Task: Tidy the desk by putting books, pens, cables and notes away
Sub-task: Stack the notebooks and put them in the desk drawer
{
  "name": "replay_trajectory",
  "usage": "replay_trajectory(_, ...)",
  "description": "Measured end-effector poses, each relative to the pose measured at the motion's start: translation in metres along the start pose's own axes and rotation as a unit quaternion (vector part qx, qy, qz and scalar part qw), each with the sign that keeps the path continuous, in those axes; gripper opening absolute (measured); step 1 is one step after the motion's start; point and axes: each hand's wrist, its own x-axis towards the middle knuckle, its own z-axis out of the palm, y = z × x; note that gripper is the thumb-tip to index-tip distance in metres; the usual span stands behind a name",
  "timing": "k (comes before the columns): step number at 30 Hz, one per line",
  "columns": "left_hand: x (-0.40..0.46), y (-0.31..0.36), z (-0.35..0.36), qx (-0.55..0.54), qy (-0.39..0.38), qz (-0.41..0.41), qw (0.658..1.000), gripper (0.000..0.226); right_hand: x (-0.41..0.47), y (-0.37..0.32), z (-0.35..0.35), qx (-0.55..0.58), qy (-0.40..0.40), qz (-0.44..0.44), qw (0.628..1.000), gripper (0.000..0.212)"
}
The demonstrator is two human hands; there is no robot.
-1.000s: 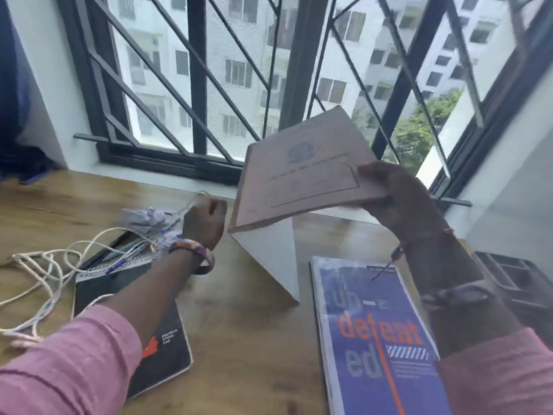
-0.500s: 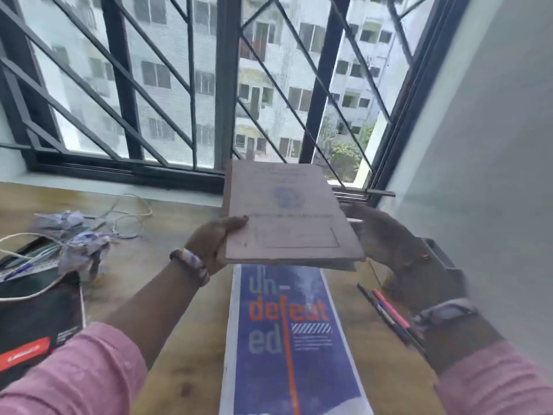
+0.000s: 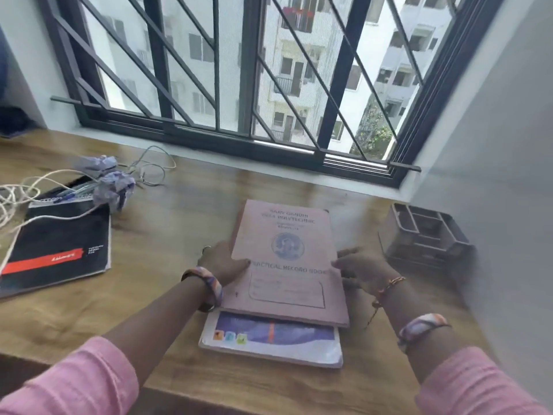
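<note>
A pink record book (image 3: 287, 265) lies flat on top of a blue and white book (image 3: 278, 339) in the middle of the wooden desk (image 3: 167, 241). My left hand (image 3: 218, 262) holds its left edge, with the thumb on the cover. At the right edge, my right hand (image 3: 362, 268) holds the book with its fingertips. To the left lies a black notebook (image 3: 59, 250) with pens (image 3: 65, 196) on its upper end and a white cable (image 3: 18, 196) looped over it. Two crumpled paper balls (image 3: 112, 190) sit beside it.
A grey desk organiser (image 3: 425, 235) with several compartments stands at the right against the wall. A thin grey cable (image 3: 152, 169) lies near the window sill. The barred window (image 3: 248, 85) runs along the desk's far side. The desk's front edge is close to me.
The pink record book has come down from the air onto the blue book. Both hands lowered with it and stay at its side edges. The view tilted down towards the desk.
</note>
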Motion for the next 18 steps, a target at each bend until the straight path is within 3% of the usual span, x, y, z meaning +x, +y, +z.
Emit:
replay_trajectory(3,-0.004,-0.002,0.004,-0.032,0.017,0.025,0.999,0.040,-0.003,0.005,0.005,-0.026,0.016,-0.016,0.999,0.005)
replay_trajectory(5,-0.005,-0.002,0.001,-0.068,0.007,0.035,0.997,0.034,-0.006,0.008,0.008,-0.047,0.011,-0.031,0.998,0.013)
replay_trajectory(7,-0.009,-0.002,-0.002,-0.107,-0.010,0.030,0.994,0.030,-0.010,0.008,0.009,-0.067,0.013,-0.044,0.997,0.005)
replay_trajectory(11,-0.013,-0.007,-0.006,-0.158,-0.023,0.030,0.987,0.024,-0.011,0.010,0.018,-0.134,0.057,-0.077,0.986,0.028)
replay_trajectory(14,-0.014,-0.009,-0.010,-0.188,-0.050,0.039,0.980,0.019,-0.011,0.016,0.024,-0.233,0.103,-0.098,0.962,0.015)
replay_trajectory(18,-0.014,-0.013,-0.010,-0.178,-0.076,0.059,0.979,0.015,-0.016,0.023,0.021,-0.267,0.098,-0.096,0.954,0.008)
